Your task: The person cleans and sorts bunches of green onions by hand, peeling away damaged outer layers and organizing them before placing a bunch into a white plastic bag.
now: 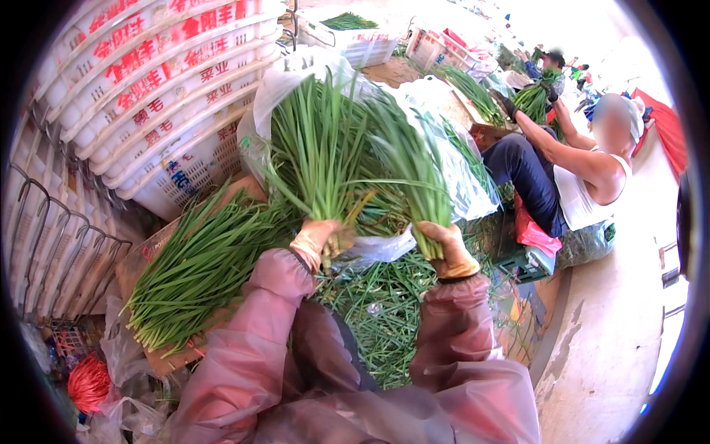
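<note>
Wearing a tan glove, my left hand [316, 240] is closed round the base of an upright bunch of garlic chives [319, 148]. My right hand [450, 250], gloved as well, grips the lower end of a second bunch [416, 159], its leaves slanting up to the left and slightly blurred. Behind both bunches, more chives lie in an open clear plastic bag [285, 92]. A thick pile of chives [211, 259] rests on a board to the left of my left hand. Loose green trimmings [384, 318] cover the ground between my forearms.
Tall stacks of white plastic crates [159, 96] stand at the left. Red plastic twine [89, 382] lies at the lower left. On the right a co-worker [592, 170] sits holding chives, beside a green crate [526, 260]. More filled crates [362, 46] stand at the back.
</note>
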Motion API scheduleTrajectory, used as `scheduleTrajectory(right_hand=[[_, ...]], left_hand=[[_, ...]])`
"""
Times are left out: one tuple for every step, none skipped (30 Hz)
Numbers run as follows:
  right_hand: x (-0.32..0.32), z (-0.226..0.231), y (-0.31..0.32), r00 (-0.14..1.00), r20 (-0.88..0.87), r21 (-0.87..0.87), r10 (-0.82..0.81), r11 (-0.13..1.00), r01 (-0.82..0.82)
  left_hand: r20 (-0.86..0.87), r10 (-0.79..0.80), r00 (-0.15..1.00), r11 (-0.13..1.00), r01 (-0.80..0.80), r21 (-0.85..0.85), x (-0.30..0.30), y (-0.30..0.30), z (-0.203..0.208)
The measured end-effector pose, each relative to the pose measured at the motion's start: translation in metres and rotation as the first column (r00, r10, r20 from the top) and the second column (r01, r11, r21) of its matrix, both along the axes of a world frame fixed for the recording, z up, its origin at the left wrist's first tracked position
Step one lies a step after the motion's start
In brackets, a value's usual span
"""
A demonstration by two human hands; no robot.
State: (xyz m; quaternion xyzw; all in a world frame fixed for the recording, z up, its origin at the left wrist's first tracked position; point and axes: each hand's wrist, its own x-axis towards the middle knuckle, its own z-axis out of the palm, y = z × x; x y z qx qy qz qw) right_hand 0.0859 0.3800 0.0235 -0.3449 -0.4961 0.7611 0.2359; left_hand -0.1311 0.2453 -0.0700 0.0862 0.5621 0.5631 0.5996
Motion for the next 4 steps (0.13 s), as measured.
scheduleTrajectory(right_hand=[[0.012,0.001,0.003,0.998,-0.070,-0.083,-0.005,0.997,-0.001],[0.019,-0.001,0.001,0.989,-0.148,-0.176,0.000,0.984,-0.026],[0.027,-0.024,0.006,0.989,-0.148,-0.224,0.005,0.974,-0.039],[0.028,-0.027,0.005,0.990,-0.143,-0.234,0.003,0.972,-0.036]], left_hand=[[-0.031,0.026,0.999,0.999,-0.027,-0.047,0.004,0.006,-0.005],[-0.071,0.066,0.995,0.992,-0.073,-0.105,0.005,0.004,-0.010],[-0.229,0.190,0.955,0.979,-0.202,-0.033,0.010,0.007,-0.018],[-0.226,0.186,0.956,0.979,-0.201,-0.043,0.011,0.005,-0.021]])
